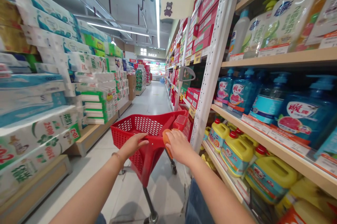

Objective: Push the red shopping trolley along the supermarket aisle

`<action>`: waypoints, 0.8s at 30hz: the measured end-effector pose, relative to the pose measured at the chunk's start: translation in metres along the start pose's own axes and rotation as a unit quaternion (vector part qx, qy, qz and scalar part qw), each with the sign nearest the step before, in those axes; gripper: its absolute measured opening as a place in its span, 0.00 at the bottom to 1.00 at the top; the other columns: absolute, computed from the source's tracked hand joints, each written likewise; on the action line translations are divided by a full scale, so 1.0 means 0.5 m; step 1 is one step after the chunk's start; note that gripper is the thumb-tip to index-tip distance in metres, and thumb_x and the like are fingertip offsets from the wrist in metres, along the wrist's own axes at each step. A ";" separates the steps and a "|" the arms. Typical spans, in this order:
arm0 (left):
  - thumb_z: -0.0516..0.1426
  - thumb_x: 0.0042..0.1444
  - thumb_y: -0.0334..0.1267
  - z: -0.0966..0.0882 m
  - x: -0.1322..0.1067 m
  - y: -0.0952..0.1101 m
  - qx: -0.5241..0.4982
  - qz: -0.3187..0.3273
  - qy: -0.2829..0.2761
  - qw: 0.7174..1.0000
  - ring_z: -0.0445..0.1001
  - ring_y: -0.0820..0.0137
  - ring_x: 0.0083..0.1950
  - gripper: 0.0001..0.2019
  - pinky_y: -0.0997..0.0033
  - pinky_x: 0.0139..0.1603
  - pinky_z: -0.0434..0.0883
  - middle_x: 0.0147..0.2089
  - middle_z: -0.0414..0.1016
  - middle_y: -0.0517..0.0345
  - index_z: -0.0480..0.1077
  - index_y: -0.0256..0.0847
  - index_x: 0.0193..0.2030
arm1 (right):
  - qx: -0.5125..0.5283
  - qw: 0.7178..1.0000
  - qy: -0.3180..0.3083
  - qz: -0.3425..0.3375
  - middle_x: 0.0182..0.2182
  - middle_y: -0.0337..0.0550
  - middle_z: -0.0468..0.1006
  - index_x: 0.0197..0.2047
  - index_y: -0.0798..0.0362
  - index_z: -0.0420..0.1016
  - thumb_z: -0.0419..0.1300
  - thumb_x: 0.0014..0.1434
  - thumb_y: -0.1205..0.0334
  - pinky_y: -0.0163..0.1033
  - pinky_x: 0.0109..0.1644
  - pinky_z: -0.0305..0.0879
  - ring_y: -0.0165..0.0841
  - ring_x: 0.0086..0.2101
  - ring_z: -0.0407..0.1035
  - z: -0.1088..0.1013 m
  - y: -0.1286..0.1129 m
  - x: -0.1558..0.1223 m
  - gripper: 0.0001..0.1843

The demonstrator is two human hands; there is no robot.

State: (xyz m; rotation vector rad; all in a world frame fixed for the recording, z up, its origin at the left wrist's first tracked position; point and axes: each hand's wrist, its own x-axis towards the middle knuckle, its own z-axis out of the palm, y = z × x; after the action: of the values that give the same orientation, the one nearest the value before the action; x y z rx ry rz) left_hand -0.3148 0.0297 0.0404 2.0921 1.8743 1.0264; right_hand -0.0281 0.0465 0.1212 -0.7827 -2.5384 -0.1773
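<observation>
Both grips are closed on a red plastic shopping cart, my forearms reaching forward and inward from the bottom of the view, palms down. My left grip curls its fingers over the cart's angled handle, with a thin bracelet around that wrist. My right grip sits just beside it, clasping an orange object against the handle. The hand covers most of the object, so I cannot tell what it is.

The cart stands directly in front of me on a pale tile floor, its red lattice basket open at the top. A red package sits near its front right corner. Denim-covered legs show below my right forearm.

On my right, wooden shelves on a white perforated upright hold yellow jugs with red caps on the lower level. Large blue pump bottles stand on the shelf above. On my left, wrapped tissue packs are stacked high on low wooden platforms. A small flag printed with a brown bear hangs from the shelving further along the aisle.
</observation>
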 end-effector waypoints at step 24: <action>0.46 0.60 0.46 -0.040 -0.104 -0.105 0.053 -0.149 -0.020 0.987 0.54 0.57 0.70 0.23 0.56 0.67 0.56 0.59 0.73 0.50 0.72 0.40 0.55 | -0.075 0.995 0.042 0.052 0.52 0.51 0.71 0.56 0.53 0.66 0.49 0.63 0.64 0.49 0.64 0.43 0.41 0.53 0.59 0.048 0.076 0.010 0.18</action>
State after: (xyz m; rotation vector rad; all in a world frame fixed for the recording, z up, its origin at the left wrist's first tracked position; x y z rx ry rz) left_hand -0.3684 -0.0138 0.0076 1.7920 2.1799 0.8257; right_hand -0.0203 0.0867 0.1020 -0.9420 -2.4205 -0.3608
